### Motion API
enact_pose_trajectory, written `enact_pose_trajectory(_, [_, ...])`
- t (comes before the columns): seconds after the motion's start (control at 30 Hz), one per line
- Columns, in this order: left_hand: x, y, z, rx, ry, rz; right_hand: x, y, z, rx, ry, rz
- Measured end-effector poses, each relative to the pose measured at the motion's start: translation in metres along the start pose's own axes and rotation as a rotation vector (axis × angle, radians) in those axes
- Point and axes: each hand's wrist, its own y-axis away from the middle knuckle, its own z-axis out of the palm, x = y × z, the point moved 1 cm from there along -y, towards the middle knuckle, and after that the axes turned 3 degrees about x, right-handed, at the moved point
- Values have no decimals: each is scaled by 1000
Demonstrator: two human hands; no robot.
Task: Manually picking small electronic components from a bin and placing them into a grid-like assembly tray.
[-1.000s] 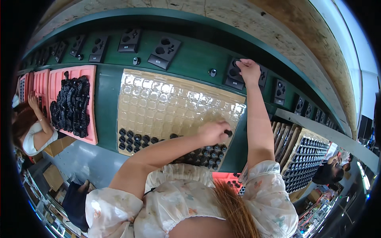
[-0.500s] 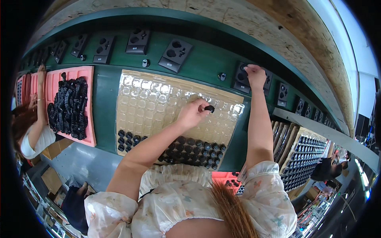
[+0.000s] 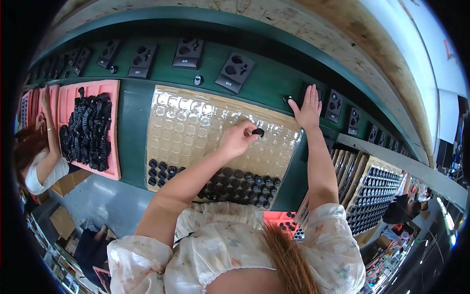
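Above the clear plastic tray (image 3: 171, 117), my left hand (image 3: 237, 139) pinches a small round black piece (image 3: 258, 132) between thumb and fingertips. Black pieces like it (image 3: 238, 182) fill the tray's near rows, partly covered by my left forearm. My right hand (image 3: 308, 111) reaches out to the green belt (image 3: 274, 81), its fingers stretched straight and thumb apart, holding nothing. Those fingers lie over a black box insert (image 3: 318, 91), hiding most of it. Just left of my right thumb stands a small black, shiny cylinder (image 3: 287, 99).
More black box inserts with round cut-outs (image 3: 235, 72) line the belt. A small cylinder (image 3: 198, 80) stands among them. At left, a pink tray (image 3: 115, 132) holds coiled black cables (image 3: 88, 130) beside a co-worker's arm (image 3: 49, 125). Stacked filled trays (image 3: 374, 196) lean at right.
The inserts and cylinders on the belt have shifted right. My right hand has drawn back slightly from the insert, and its bent fingers have straightened. My left hand stays almost still with the black piece.
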Motion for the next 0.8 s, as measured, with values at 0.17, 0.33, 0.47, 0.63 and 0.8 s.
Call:
enact_pose_trajectory(0.17, [23,4,-3,-4,14,-24,3,-3,2,-161,-15,138])
enact_pose_trajectory(0.33, [24,21,-8,-20,82,-15,19,-2,-11,-195,-79,167])
enact_pose_trajectory(0.47, [20,33,-22,38,152,-22,16,15,-14,180,-162,85])
enact_pose_trajectory(0.63, [9,32,-28,71,159,-2,-15,18,-14,64,-177,250])
enact_pose_trajectory(0.8, [8,30,-25,88,155,-29,13,-5,-13,-3,-286,204])
